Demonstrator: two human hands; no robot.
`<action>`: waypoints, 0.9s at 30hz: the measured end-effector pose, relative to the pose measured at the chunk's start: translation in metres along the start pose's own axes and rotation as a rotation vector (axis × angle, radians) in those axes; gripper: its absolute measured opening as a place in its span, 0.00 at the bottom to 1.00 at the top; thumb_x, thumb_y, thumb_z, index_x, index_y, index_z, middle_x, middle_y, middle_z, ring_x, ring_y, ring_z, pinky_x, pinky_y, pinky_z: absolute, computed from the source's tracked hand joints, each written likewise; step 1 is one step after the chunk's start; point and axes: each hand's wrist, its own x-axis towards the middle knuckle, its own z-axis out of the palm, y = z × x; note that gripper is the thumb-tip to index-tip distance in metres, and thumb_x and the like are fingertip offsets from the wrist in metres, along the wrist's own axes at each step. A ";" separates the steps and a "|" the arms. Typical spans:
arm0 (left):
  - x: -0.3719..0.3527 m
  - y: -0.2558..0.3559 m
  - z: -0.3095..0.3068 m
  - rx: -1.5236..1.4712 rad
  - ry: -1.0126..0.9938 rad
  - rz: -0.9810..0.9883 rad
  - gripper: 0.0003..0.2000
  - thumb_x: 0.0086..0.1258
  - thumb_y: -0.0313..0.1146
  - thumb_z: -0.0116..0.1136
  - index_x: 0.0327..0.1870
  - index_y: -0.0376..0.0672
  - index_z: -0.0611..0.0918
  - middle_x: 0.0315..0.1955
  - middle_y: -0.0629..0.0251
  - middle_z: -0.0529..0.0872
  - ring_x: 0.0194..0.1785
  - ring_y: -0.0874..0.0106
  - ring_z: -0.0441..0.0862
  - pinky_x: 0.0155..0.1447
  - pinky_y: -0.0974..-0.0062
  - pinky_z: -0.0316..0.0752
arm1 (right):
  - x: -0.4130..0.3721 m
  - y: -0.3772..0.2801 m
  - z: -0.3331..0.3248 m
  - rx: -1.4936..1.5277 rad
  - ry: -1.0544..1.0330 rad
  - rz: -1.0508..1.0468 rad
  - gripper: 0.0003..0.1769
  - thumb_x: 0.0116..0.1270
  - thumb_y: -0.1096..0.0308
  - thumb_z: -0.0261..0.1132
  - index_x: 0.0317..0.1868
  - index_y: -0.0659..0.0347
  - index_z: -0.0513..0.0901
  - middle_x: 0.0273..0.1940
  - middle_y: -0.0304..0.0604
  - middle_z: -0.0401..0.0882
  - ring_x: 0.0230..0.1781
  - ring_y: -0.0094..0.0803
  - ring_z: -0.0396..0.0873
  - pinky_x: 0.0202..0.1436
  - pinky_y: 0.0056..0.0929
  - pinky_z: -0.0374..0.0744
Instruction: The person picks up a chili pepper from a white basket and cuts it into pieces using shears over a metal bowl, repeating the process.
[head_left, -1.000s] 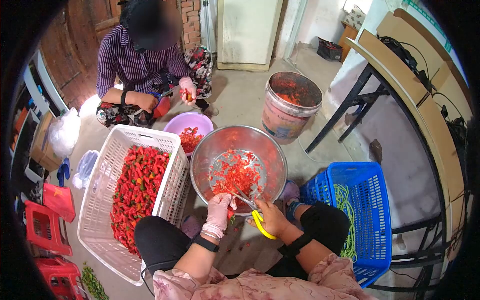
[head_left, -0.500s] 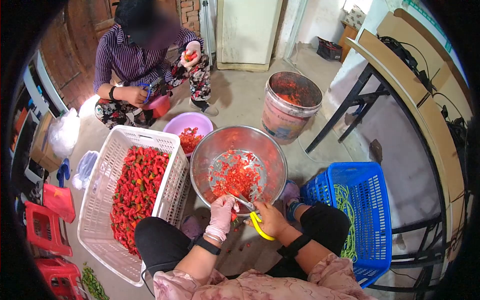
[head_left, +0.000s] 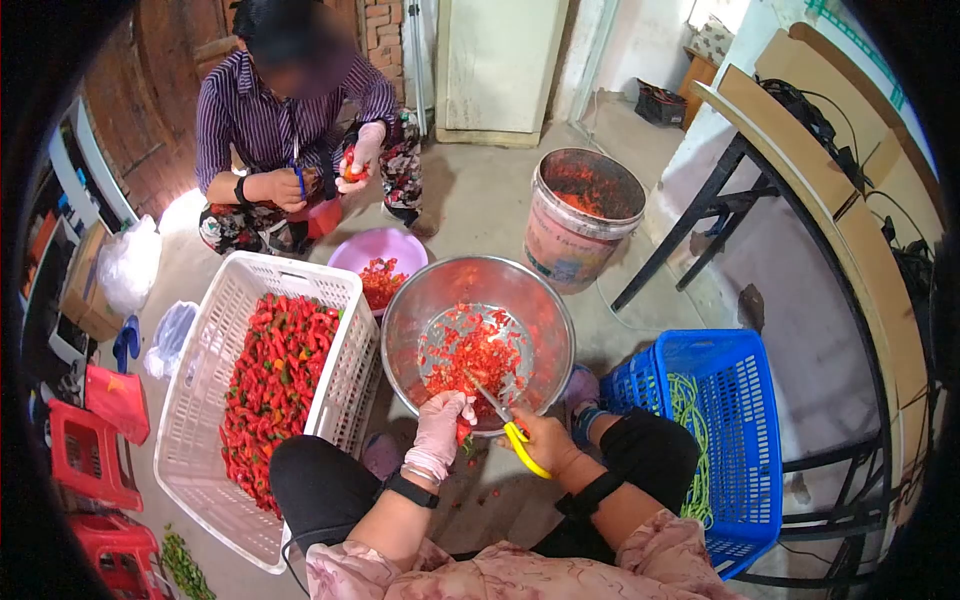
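Observation:
My left hand, in a pale glove, is closed around a red chili pepper at the near rim of a steel basin. The pepper's green stem end points down toward me. In my right hand are scissors with yellow handles. Their blades reach over the basin, close by my left fingers, and look slightly parted. Cut red pepper pieces lie across the basin's bottom. The pepper's far end is hidden by my gloved fingers.
At left stands a white crate of whole red peppers. A purple bowl holds cut pieces; behind it a co-worker holds scissors and peppers. A stained bucket, a blue basket and red stools stand around.
My scissors' blades have swung away from my left fingers and parted a little. The co-worker's gloved hand has come down and inward, closer to the scissors in the other hand.

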 end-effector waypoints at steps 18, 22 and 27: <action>0.002 0.009 -0.010 0.222 -0.159 0.024 0.07 0.68 0.27 0.47 0.33 0.34 0.77 0.19 0.68 0.76 0.22 0.78 0.71 0.31 0.82 0.68 | 0.001 -0.005 -0.014 0.130 -0.124 -0.043 0.36 0.56 0.54 0.68 0.57 0.69 0.65 0.43 0.57 0.73 0.42 0.45 0.76 0.48 0.33 0.74; 0.006 0.013 -0.014 0.296 -0.238 -0.013 0.07 0.68 0.28 0.48 0.34 0.34 0.77 0.19 0.69 0.76 0.22 0.78 0.71 0.31 0.82 0.68 | 0.000 -0.008 -0.019 0.172 -0.172 -0.026 0.33 0.56 0.55 0.67 0.54 0.69 0.67 0.43 0.57 0.75 0.44 0.45 0.77 0.48 0.33 0.74; 0.009 0.017 -0.016 0.416 -0.275 -0.002 0.08 0.68 0.29 0.48 0.34 0.33 0.77 0.19 0.69 0.75 0.22 0.78 0.72 0.31 0.82 0.69 | 0.000 -0.013 -0.023 0.252 -0.203 0.027 0.31 0.56 0.55 0.68 0.52 0.68 0.69 0.41 0.55 0.77 0.43 0.43 0.78 0.47 0.33 0.74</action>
